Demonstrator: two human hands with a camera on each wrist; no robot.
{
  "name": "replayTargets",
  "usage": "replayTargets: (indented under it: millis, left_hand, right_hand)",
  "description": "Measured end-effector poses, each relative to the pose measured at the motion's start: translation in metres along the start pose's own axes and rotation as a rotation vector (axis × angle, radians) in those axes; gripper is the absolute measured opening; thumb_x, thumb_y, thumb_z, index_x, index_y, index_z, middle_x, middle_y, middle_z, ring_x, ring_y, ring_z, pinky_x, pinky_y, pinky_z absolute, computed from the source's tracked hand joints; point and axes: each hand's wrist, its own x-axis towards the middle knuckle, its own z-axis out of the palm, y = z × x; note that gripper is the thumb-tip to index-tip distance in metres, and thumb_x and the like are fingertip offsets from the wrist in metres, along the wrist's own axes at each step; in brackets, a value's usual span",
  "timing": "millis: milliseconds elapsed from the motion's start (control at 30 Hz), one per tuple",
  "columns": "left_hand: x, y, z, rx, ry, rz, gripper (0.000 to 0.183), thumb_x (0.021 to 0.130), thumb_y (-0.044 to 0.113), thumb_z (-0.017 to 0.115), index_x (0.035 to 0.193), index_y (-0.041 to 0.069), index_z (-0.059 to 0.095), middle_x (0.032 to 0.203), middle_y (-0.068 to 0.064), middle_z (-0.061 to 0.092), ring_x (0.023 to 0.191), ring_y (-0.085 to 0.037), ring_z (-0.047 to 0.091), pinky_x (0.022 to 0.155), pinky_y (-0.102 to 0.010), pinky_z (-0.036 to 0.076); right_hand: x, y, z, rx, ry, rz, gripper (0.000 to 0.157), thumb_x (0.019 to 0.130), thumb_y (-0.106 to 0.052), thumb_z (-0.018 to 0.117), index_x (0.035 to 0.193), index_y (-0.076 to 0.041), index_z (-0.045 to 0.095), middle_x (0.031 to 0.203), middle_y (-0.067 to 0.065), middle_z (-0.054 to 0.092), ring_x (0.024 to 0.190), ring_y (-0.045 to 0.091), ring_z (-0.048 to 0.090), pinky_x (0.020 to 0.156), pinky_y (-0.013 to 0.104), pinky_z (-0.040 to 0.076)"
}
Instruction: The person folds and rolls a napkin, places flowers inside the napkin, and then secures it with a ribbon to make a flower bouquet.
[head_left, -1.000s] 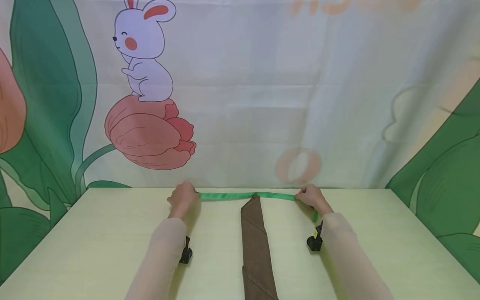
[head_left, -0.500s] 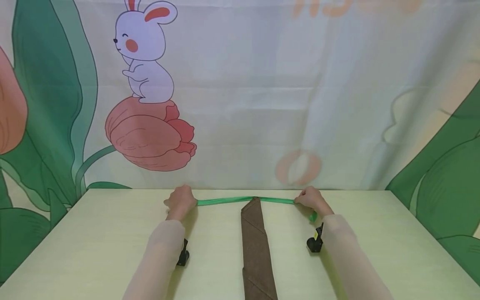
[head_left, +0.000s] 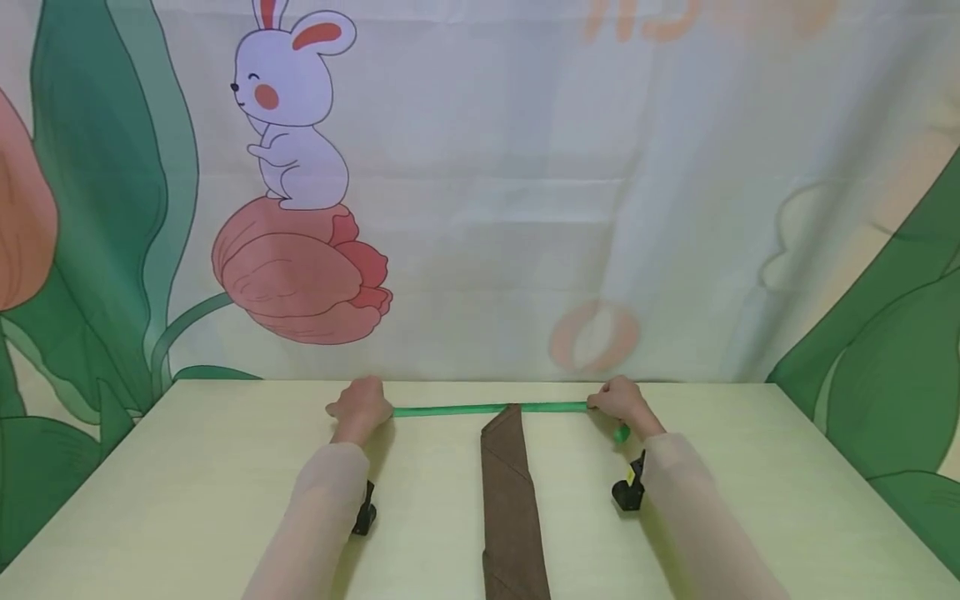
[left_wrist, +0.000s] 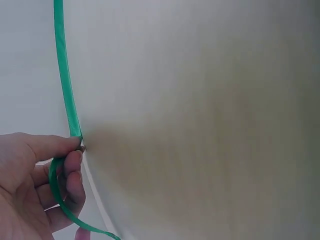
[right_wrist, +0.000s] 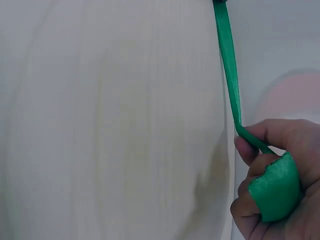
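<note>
A green ribbon stretches straight from side to side between my two hands, close to the table's far edge. My left hand pinches it between thumb and fingers, and in the left wrist view a loose tail curls down past the palm. My right hand pinches the other side; the ribbon's end hangs over the curled fingers in the right wrist view. Midway, the ribbon meets the narrow tip of a folded brown strip, which lies lengthwise on the table with slanting folds.
The pale table carries the brown strip down its middle, running out of view at the front. Behind its far edge hangs a curtain printed with a rabbit, tulips and leaves. Black wrist cameras sit under both sleeves.
The ribbon has been lowered toward me, and drawn from slightly sagging to a straighter line. Both hands have come slightly nearer, still pinching it. The view has tilted up a little.
</note>
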Motion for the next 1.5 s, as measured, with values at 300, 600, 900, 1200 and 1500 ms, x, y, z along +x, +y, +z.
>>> replayTargets:
  millis: [300, 600, 900, 1200, 1500]
  left_hand:
    - [-0.002, -0.002, -0.001, -0.036, -0.019, -0.021, 0.017, 0.078, 0.006, 0.055, 0.063, 0.008, 0.045, 0.068, -0.008, 0.045, 0.066, -0.024, 0.044, 0.076, -0.052, 0.036]
    - [-0.006, -0.006, -0.010, -0.024, -0.083, -0.049, 0.012, 0.073, 0.008, 0.064, 0.075, 0.005, 0.053, 0.075, -0.009, 0.049, 0.070, -0.025, 0.044, 0.076, -0.050, 0.037]
    - [-0.024, -0.015, -0.020, 0.065, -0.172, -0.001, 0.012, 0.070, 0.007, 0.063, 0.073, 0.005, 0.052, 0.069, -0.008, 0.046, 0.064, -0.021, 0.043, 0.065, -0.039, 0.033]
    - [-0.062, -0.022, -0.021, 0.160, -0.214, 0.152, 0.020, 0.069, 0.008, 0.067, 0.055, 0.009, 0.051, 0.052, 0.000, 0.043, 0.053, -0.015, 0.039, 0.058, -0.033, 0.032]
    - [-0.104, -0.034, -0.021, 0.116, -0.255, 0.317, 0.018, 0.068, 0.009, 0.072, 0.055, 0.011, 0.061, 0.050, 0.004, 0.050, 0.050, -0.011, 0.040, 0.049, -0.025, 0.033]
  right_hand:
    - [-0.002, -0.007, 0.005, -0.017, 0.005, 0.094, 0.039, 0.075, -0.011, 0.056, 0.047, -0.017, 0.029, 0.046, -0.006, 0.019, 0.043, 0.010, 0.020, 0.044, 0.023, 0.026]
    - [-0.011, -0.002, -0.009, 0.029, -0.200, 0.132, 0.033, 0.078, -0.013, 0.061, 0.050, -0.014, 0.043, 0.044, -0.006, 0.027, 0.039, 0.007, 0.025, 0.042, 0.021, 0.029]
    - [-0.028, 0.000, -0.010, -0.024, -0.327, 0.066, 0.026, 0.080, -0.013, 0.061, 0.057, -0.012, 0.050, 0.045, -0.006, 0.029, 0.039, 0.007, 0.026, 0.042, 0.021, 0.028]
    - [-0.068, 0.003, -0.018, -0.020, -0.442, 0.058, 0.026, 0.084, -0.013, 0.061, 0.060, -0.008, 0.050, 0.046, -0.001, 0.040, 0.039, 0.009, 0.035, 0.040, 0.021, 0.037]
    - [-0.109, 0.012, -0.025, 0.003, -0.535, -0.046, 0.020, 0.085, -0.014, 0.062, 0.069, -0.004, 0.056, 0.050, -0.001, 0.046, 0.038, 0.009, 0.041, 0.040, 0.021, 0.036]
